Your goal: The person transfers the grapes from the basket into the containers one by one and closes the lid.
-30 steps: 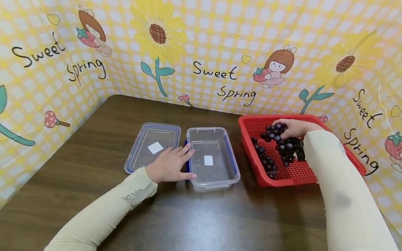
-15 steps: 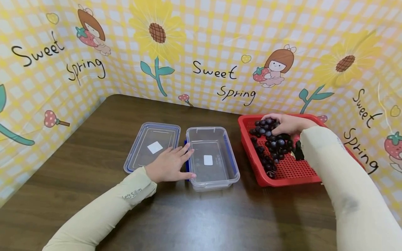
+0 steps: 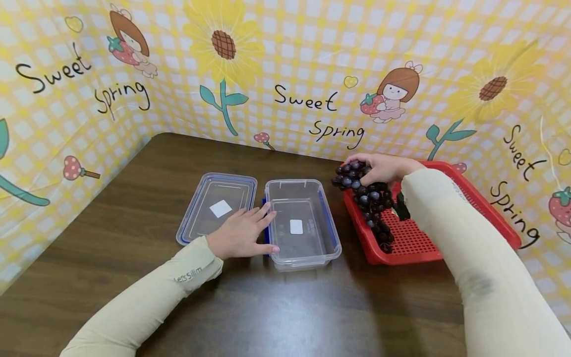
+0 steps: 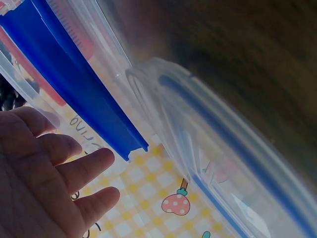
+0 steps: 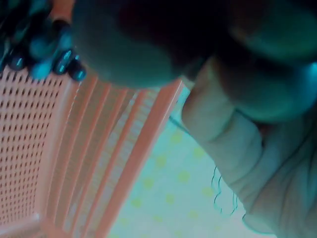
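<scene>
Patterned cloth (image 3: 285, 54) is filling the top of the head view and both sides, closing off the far edge of the brown worktop (image 3: 276, 307). At lower right, the right sleeve (image 3: 459, 238) is crossing in front of the red basket (image 3: 408, 258) and hiding part of it; at lower left, the left sleeve (image 3: 156, 292) is running up towards frame centre.

Containers: a clear box (image 3: 303, 261) is standing at centre, a white square showing at its base and a blue clip (image 3: 266, 232) on its left side. Just left of it, a clear lid (image 3: 225, 192) with a blue seal line is lying on the worktop, partly covered by a hand. The basket is sitting right of centre, dark grapes along its left part.

Hands: the right hand (image 3: 387, 167) is gripping a bunch of dark grapes (image 3: 364, 200), fingers curled round its top; the bunch is hanging at the basket's left side, its upper end overlapping the rim. Cannot tell where it ends and the lower grapes (image 3: 383, 239) begin. The left hand (image 3: 243, 235) is lying spread, fingers extended and grasping nothing, fingertips at the box's left rim.
</scene>
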`<state>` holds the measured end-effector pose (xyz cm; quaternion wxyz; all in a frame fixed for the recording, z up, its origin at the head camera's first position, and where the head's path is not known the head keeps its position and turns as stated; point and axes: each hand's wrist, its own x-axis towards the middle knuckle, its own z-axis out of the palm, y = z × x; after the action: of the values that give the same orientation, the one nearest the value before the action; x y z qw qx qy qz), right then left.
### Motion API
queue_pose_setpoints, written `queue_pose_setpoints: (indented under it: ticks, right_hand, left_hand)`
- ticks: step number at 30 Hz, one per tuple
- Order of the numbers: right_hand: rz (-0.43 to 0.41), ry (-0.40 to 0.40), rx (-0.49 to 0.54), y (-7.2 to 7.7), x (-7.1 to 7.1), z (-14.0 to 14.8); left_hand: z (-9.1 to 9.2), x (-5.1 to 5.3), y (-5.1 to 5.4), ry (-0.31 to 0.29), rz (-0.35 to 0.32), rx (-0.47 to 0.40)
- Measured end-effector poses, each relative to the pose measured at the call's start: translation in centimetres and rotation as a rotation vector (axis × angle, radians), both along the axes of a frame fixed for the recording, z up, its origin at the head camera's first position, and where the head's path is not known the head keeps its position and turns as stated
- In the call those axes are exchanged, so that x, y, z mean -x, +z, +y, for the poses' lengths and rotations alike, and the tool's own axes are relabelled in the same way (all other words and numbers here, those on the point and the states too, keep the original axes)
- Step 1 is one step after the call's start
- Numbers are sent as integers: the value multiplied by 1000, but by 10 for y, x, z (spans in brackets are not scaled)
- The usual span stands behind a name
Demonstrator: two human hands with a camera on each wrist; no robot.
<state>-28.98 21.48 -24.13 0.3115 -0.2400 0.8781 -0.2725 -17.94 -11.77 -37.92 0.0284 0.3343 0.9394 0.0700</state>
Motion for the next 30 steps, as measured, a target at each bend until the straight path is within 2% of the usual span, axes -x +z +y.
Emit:
queue_pose_setpoints:
  ticks: [5,8,14,19,26,30]
  right_hand:
    - [20,38,36,-4,0,-23]
    - [-7,23,73,-9,-2,-39]
    - [-105,-88,145,-18,-8,-71]
    - [-204,-220,185,-28,-15,-88]
    - [-253,-332,218,-43,-24,-102]
    - [-293,-426,251,-52,-28,-108]
  left_hand:
    - [2,0,3,1,-6,0]
    - [2,1,3,0,-19,-1]
    - [2,1,1,1,-27,-9]
    - [3,1,0,2,-35,-15]
    - [1,0,0,7,-37,-16]
    - [0,0,0,15,-43,-12]
